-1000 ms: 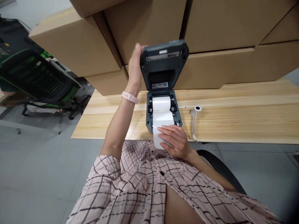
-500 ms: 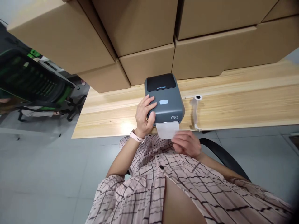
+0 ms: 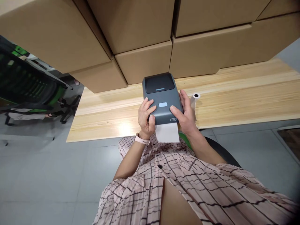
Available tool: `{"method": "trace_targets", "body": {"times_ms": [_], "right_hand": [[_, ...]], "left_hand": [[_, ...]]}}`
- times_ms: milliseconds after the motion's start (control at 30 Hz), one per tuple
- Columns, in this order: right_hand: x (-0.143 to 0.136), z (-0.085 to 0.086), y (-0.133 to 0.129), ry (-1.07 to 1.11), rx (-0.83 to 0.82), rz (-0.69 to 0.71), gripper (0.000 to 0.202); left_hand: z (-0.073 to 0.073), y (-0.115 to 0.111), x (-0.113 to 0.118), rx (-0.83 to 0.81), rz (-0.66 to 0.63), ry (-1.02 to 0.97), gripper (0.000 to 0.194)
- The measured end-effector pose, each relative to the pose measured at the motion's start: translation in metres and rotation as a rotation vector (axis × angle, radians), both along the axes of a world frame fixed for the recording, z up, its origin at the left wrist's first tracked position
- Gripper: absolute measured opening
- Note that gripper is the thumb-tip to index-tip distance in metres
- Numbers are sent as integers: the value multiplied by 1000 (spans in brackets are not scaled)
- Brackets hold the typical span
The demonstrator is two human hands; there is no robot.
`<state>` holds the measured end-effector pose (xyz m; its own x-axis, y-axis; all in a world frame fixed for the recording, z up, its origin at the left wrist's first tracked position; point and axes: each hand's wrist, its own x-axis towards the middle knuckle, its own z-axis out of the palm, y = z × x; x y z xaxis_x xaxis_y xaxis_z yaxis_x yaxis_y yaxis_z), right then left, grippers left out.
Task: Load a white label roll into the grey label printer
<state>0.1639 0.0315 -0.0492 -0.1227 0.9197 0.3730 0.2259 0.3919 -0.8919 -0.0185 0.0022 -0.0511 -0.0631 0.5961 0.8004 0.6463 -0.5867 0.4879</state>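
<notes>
A dark grey label printer (image 3: 161,97) with a black top panel stands on the wooden table. White paper (image 3: 167,133) hangs from its front, over the table's edge. My left hand (image 3: 146,118) grips the printer's left front corner, fingers on the lid. My right hand (image 3: 185,114) holds the right side, thumb on top and the other fingers along the side wall. Just right of that hand a small white paper roll (image 3: 196,96) stands on the table, its loose strip partly hidden behind the hand.
Large cardboard boxes (image 3: 142,62) are stacked along the back of the wooden table (image 3: 246,103). A black and green office chair (image 3: 28,81) is at the far left, with part of a person's leg beside it.
My right hand has moved up from the hanging paper to the printer's right side and taken hold there. My left hand stays on the printer. The view has shifted slightly.
</notes>
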Motion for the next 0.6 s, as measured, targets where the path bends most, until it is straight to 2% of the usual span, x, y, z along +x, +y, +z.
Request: {"method": "trace_targets", "body": {"times_ms": [133,267,333,400,500,533,567,600], "right_hand": [[-1,2,-7,-45,-3,-9,87],[-3,10,-10,-78,-37,-38,90],[-4,13,-9,-19,-77,-33,94],[-5,14,-8,98,-111,-25,100],[-6,14,-5,254,-145,-12,105],[-6,13,-4,279,-148,-9,105],[-7,12,-4,290,-148,-5,105],[-7,11,-3,288,-144,-3,104]], "left_hand": [[-5,1,0,-46,14,-1,48],[-2,5,-2,20,-53,-36,41],[0,1,-3,4,-76,-41,38],[-3,-12,-1,-6,-16,-120,34],[-13,-47,8,20,205,-429,28],[-15,-60,12,-47,207,-516,33],[-15,-71,16,-190,153,-560,38],[-12,-80,21,-406,60,-571,41]]}}
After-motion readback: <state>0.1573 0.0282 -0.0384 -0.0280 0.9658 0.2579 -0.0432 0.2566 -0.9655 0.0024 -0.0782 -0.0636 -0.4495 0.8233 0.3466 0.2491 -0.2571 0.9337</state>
